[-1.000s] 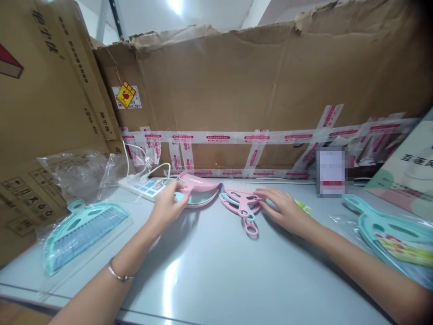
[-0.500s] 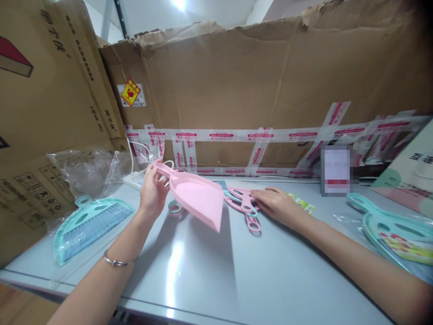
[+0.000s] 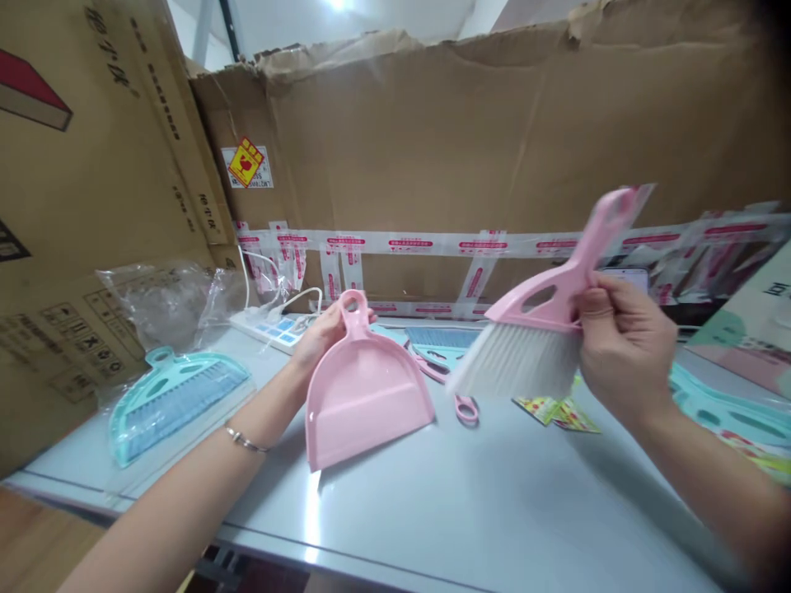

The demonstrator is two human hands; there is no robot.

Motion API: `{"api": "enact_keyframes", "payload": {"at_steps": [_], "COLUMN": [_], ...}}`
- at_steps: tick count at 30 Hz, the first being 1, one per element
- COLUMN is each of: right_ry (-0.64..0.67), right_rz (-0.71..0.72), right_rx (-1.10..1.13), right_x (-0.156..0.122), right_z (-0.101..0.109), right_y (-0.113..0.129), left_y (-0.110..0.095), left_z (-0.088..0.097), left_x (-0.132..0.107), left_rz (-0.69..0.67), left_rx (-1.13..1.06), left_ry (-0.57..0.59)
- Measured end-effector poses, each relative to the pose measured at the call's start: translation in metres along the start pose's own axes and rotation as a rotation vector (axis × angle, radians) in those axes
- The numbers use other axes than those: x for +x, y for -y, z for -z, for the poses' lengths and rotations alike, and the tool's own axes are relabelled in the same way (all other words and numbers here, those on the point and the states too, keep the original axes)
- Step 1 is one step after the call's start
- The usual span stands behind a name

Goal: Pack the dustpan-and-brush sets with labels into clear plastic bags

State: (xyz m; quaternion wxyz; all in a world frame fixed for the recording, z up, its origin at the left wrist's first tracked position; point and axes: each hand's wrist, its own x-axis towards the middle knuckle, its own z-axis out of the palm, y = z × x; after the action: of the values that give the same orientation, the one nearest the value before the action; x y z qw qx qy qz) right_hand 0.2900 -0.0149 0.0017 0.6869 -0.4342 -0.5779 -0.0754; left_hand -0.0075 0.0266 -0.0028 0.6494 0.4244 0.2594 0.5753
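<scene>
Pink dustpan (image 3: 371, 395) held out over the bench (image 3: 420, 511), handle up, its scoop facing the viewer; whether its front edge touches the bench is hard to tell. The left hand (image 3: 321, 338) grips it from behind the handle, fingers partly hidden. The right hand (image 3: 627, 346), well apart, is clamped on a pink brush (image 3: 537, 350), lifted clear of the bench, white bristles down, handle leaning right. Half a second ago the pan pointed sideways and the right hand rested on the pile of brushes; now the pan is turned upright and the brush is up, so both pink pieces appear ready to be handled together. Behind them lies a blue brush (image 3: 442, 342); nearer is a pink loop handle (image 3: 466, 420), with bright packets (image 3: 556, 412) to its right.
</scene>
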Motion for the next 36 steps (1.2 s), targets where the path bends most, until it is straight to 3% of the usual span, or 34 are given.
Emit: {"api": "enact_keyframes", "payload": {"at_steps": [5, 9, 14, 18, 22, 25, 30, 32, 34, 36], "right_ry": [0.417, 0.635, 0.568, 0.459, 0.416, 0.397, 0.365, 0.469, 0.680, 0.831], "right_rz": [-0.288, -0.353, -0.164, -0.050, -0.006, -0.001, -0.068, -0.197, -0.325, -0.365], "right_rx": [0.176, 0.094, -0.027, -0.099, -0.081, -0.066, -0.119, -0.085, 0.002, 0.068], "right_x": [-0.035, -0.059, -0.062, -0.060, -0.062, -0.064, -0.059, -0.054, -0.051, -0.049], "right_z": [-0.018, -0.029, -0.032, -0.031, -0.032, -0.036, -0.036, -0.033, -0.031, -0.030], "right_y": [0.044, 0.049, 0.040, 0.036, 0.034, 0.032, 0.023, 0.021, 0.021, 0.024], "left_y": [0.022, 0.038, 0.052, 0.051, 0.039, 0.032, 0.031, 0.032, 0.033, 0.032], "left_z": [-0.019, -0.036, -0.057, -0.067, -0.062, -0.054, -0.048, -0.048, -0.050, -0.053], "left_x": [0.006, 0.011, 0.017, 0.014, 0.008, 0.006, 0.005, 0.004, 0.003, 0.000], "left_rz": [0.071, 0.081, 0.090, 0.060, -0.037, -0.087, -0.079, -0.033, -0.014, -0.039], "left_rx": [-0.045, -0.065, -0.101, 0.018, 0.415, 0.680, 0.698, 0.694, 0.703, 0.754], "left_ry": [0.126, 0.229, 0.245, 0.360, 0.522, 0.569, 0.563, 0.554, 0.534, 0.496]}}
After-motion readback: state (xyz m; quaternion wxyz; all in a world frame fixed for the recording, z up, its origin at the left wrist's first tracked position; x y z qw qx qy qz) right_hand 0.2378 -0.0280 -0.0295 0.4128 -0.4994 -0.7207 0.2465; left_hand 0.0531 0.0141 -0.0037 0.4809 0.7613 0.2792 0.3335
